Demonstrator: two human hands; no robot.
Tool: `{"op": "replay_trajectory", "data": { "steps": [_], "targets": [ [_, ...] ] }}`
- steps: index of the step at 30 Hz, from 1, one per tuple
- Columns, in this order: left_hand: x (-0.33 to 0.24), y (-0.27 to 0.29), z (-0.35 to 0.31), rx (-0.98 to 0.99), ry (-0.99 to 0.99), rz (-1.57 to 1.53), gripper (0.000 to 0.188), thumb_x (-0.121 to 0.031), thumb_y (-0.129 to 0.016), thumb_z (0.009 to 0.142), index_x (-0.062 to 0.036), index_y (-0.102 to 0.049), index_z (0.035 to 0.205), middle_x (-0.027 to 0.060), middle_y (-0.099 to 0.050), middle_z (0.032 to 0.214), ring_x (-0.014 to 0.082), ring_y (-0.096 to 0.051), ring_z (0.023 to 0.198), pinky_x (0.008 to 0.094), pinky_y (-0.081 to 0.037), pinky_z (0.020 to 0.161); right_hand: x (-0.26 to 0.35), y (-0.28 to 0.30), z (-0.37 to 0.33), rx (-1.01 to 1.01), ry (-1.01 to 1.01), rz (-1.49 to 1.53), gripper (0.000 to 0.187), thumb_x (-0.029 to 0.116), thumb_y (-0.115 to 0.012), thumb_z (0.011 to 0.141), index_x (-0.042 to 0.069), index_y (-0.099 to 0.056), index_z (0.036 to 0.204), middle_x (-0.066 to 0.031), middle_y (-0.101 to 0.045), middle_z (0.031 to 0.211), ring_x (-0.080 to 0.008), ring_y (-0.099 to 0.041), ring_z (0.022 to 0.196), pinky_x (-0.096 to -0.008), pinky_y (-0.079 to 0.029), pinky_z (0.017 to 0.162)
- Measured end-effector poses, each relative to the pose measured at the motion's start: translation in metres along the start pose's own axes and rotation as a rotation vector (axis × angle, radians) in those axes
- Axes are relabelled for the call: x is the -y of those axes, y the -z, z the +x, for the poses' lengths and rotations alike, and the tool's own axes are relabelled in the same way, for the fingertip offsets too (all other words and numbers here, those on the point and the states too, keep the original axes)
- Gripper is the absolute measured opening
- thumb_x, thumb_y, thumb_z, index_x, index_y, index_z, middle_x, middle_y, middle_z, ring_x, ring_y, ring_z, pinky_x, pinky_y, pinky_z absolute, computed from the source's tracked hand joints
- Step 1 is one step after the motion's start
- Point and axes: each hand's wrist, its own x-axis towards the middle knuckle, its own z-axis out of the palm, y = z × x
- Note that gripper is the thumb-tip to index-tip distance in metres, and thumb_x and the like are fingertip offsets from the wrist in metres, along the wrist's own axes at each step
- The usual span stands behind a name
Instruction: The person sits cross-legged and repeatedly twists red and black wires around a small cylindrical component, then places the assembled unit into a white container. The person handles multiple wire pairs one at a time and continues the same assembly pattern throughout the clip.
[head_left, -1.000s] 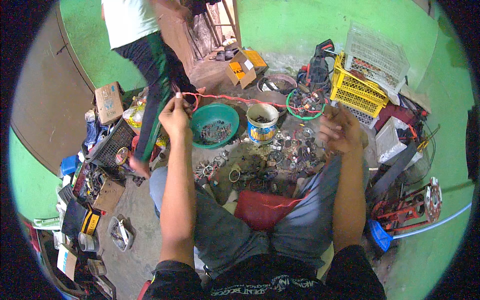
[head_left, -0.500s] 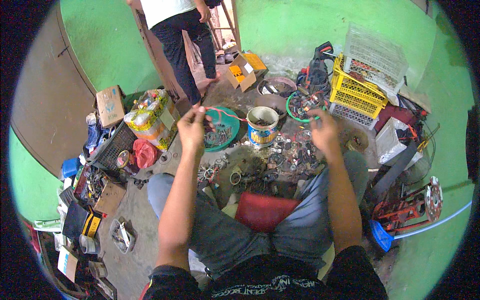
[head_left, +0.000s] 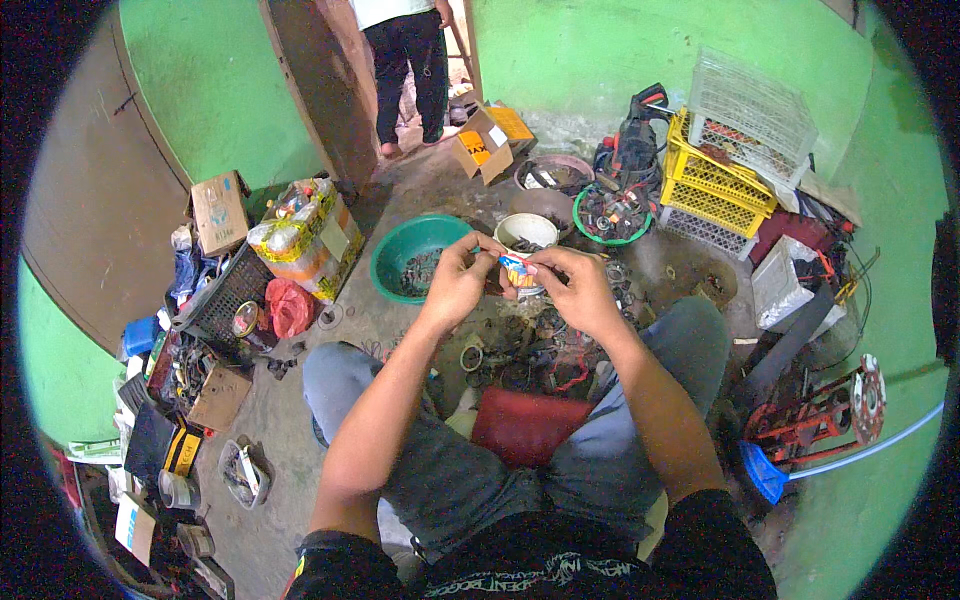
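Observation:
My left hand and my right hand meet in front of me, both pinching one small object with orange, blue and white colouring. What kind of thing it is I cannot tell. Just beyond the hands stand a white bucket and a green basin holding dark metal bits. Below the hands a heap of rings, washers and small metal parts lies on the floor between my knees, next to a red cushion.
A person in dark trousers stands in the doorway at the back. Yellow and white crates are stacked at the right, a green bowl of parts beside them. Boxes, a black crate and a pack of bottles crowd the left.
My hands, held wide apart a second ago, have come together on the small object. The red cord stretched between them is gone from view. The standing person moved back toward the doorway.

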Motion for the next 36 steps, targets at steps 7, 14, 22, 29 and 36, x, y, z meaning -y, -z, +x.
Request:
{"op": "replay_trajectory", "data": {
  "steps": [7, 14, 22, 29, 36],
  "targets": [
    [-0.001, -0.005, 0.0, 0.012, 0.019, 0.181, 0.017, -0.01, -0.059, 0.098, 0.005, -0.061, 0.091, 0.0069, -0.065, 0.071, 0.0129, -0.062, 0.055, 0.0295, -0.051, 0.055, 0.0, 0.006, 0.001, -0.05, 0.16, -0.081, 0.011, 0.005, -0.066, 0.087, 0.0, -0.069, 0.096, -0.0163, -0.07, 0.093, -0.0316, -0.069, 0.084, -0.0391, -0.053, 0.074],
    [0.002, -0.003, 0.002, 0.031, -0.04, 0.205, 0.019, -0.013, -0.06, 0.098, 0.0017, -0.061, 0.086, 0.0047, -0.063, 0.071, 0.0128, -0.061, 0.06, 0.029, -0.05, 0.055, -0.006, -0.002, 0.001, -0.141, 0.107, -0.1, 0.01, 0.006, -0.067, 0.086, 0.001, -0.067, 0.095, -0.0171, -0.067, 0.094, -0.0366, -0.066, 0.089, -0.0406, -0.052, 0.077],
    [0.015, -0.007, 0.008, -0.166, -0.132, 0.266, 0.019, -0.011, -0.061, 0.097, 0.001, -0.06, 0.082, 0.0031, -0.062, 0.066, 0.0077, -0.053, 0.056, 0.0276, -0.043, 0.052, -0.016, -0.023, 0.0, -0.037, -0.307, 0.416, 0.012, 0.005, -0.067, 0.09, -0.005, -0.067, 0.097, -0.0171, -0.072, 0.093, -0.0217, -0.072, 0.084, -0.0329, -0.058, 0.07],
    [0.023, -0.016, 0.009, -0.371, -0.242, 0.32, 0.018, -0.01, -0.063, 0.094, 0.001, -0.06, 0.08, 0.0066, -0.062, 0.065, 0.0102, -0.053, 0.062, 0.0314, -0.045, 0.059, -0.01, -0.032, -0.002, -0.045, -0.377, 0.801, 0.014, 0.003, -0.066, 0.092, -0.008, -0.066, 0.101, -0.0153, -0.071, 0.097, -0.0217, -0.071, 0.085, -0.0312, -0.06, 0.071],
    [0.031, -0.021, 0.006, -0.321, -0.249, 0.316, 0.017, -0.01, -0.063, 0.095, 0.0005, -0.059, 0.082, 0.007, -0.062, 0.068, 0.0089, -0.052, 0.066, 0.0299, -0.044, 0.061, -0.015, -0.036, -0.005, -0.023, -0.462, 0.695, 0.017, 0.006, -0.071, 0.089, -0.005, -0.066, 0.102, -0.0144, -0.071, 0.098, -0.0202, -0.069, 0.086, -0.0336, -0.06, 0.073]
  ]
}}
